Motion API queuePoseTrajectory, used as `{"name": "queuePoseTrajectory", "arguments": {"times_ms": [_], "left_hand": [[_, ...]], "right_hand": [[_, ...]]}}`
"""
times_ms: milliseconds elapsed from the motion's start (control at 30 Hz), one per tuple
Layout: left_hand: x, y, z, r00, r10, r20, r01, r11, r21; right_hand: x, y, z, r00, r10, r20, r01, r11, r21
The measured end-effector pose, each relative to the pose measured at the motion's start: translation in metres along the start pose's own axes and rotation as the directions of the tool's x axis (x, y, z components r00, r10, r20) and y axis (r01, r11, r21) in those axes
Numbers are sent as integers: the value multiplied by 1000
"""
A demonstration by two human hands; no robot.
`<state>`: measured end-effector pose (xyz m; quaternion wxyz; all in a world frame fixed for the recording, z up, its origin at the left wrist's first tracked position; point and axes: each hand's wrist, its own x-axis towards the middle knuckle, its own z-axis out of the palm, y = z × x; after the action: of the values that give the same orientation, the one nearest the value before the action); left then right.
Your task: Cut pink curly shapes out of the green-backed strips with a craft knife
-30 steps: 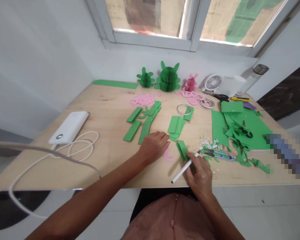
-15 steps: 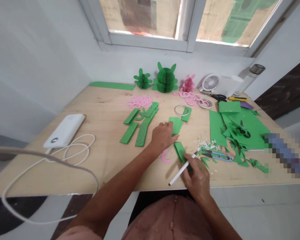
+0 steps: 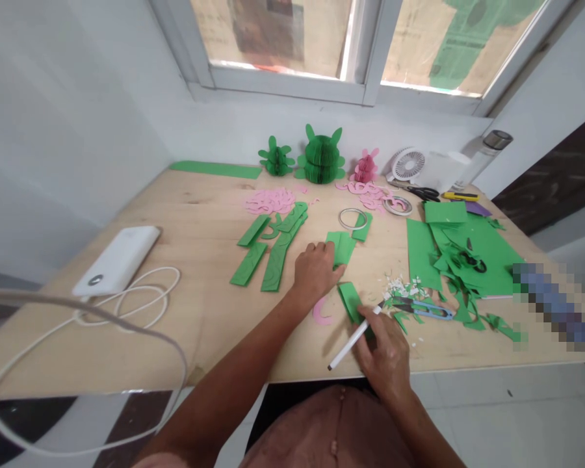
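My left hand (image 3: 314,270) lies near the middle of the table, its fingers bent over the near left side of some green paper pieces (image 3: 342,246) and its thumb at their lower edge. Between the fingers of my right hand (image 3: 386,348) is a slim white marker (image 3: 347,348), slanting down to the left. Under that hand a folded green paper strip (image 3: 349,298) also sits, its lower end covered by the fingers. A pink paper curl (image 3: 322,317) rests on the wood between my hands. Blue-handled thread snips (image 3: 431,309) lie beside white and green clippings, just right of my right hand.
Marked green strips (image 3: 275,263) and pink cutouts (image 3: 269,201) lie left of centre. Tape rings (image 3: 353,219) sit further back. Green sheets and scraps (image 3: 500,260) cover the right side. Paper figures (image 3: 322,159) and a small fan (image 3: 409,164) line the wall. A white power bank (image 3: 119,260) trails a cable.
The camera view has shifted slightly. Both hands keep nearly the same places, the left at the green paper pieces, the right with the marker and the folded strip.
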<state>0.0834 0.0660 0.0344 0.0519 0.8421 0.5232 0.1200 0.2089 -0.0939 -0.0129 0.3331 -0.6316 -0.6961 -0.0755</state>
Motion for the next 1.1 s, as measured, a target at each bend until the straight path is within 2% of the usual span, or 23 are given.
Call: {"name": "queuePoseTrajectory", "arguments": {"times_ms": [567, 867, 1100], "left_hand": [[2, -7, -5, 996, -89, -2, 89, 995, -45], [8, -18, -5, 978, -207, 6, 207, 977, -48], [9, -27, -10, 957, -288, -33, 283, 953, -112]], "right_hand": [[-1, 0, 1, 1000, 11, -1, -11, 1000, 1], [-1, 0, 1, 999, 19, -28, -19, 1000, 9], [-1, -1, 0, 997, 31, -64, -30, 999, 11]]}}
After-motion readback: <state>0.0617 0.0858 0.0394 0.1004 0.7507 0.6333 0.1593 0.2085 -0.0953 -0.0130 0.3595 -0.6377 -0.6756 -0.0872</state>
